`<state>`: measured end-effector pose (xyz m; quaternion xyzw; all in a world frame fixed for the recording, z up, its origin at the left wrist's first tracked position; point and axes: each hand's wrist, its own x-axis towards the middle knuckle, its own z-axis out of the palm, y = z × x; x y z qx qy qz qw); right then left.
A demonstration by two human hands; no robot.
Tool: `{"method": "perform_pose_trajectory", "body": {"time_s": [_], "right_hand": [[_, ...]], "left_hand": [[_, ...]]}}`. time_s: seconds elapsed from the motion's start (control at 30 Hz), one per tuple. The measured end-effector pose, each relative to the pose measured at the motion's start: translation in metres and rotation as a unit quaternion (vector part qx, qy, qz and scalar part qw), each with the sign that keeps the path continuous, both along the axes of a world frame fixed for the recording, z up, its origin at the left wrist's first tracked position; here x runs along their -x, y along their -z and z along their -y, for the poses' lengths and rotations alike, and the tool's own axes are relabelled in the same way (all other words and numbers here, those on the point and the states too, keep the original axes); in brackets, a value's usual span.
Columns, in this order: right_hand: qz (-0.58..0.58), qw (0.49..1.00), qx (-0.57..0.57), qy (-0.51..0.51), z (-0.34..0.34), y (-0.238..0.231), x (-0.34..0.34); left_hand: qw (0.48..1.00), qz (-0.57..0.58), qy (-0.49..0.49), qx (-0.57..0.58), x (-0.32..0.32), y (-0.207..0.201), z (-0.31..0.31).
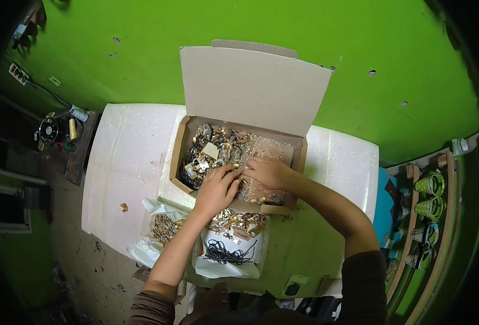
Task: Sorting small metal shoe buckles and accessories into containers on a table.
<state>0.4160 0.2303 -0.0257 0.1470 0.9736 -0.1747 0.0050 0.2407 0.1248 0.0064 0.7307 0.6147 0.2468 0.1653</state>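
An open cardboard box [300, 157] stands on the table, its lid raised at the back. In its left part lies a jumble of gold, silver and black metal pieces and chains [199, 149], with a small cream block [210, 150] on top. Small clear and silvery bits surround a brown flat piece [274, 147] in the right part. My left hand [212, 189] reaches over the box's front, fingers bent toward the middle. My right hand [272, 173] comes in from the right, fingers curled. Their fingertips meet over the pieces; whatever small thing they pinch is too small to name.
Before the box sits a clear tray [261, 254] with gold pieces and a black beaded chain [226, 252]. Left of it is a plastic bag [147, 249] of gold-coloured pieces. A side table [77, 157] stands left; a rack with green patterned shoes [430, 184] stands right.
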Motion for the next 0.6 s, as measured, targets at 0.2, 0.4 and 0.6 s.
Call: {"method": "perform_pose_trajectory", "body": {"time_s": [0.2,0.4,0.6], "right_hand": [[-0.052,0.983,-0.119,-0.133,0.002,-0.003,-0.002],[0.047,0.995,0.03,-0.08,0.003,-0.006,0.0],[0.026,0.996,-0.013,-0.089,0.003,-0.008,-0.011]], "left_hand": [[1.0,-0.001,-0.015,-0.006,0.001,0.0,0.0],[1.0,-0.014,-0.008,-0.013,0.001,0.0,0.001],[0.999,-0.024,0.026,0.028,0.003,0.005,0.002]]}}
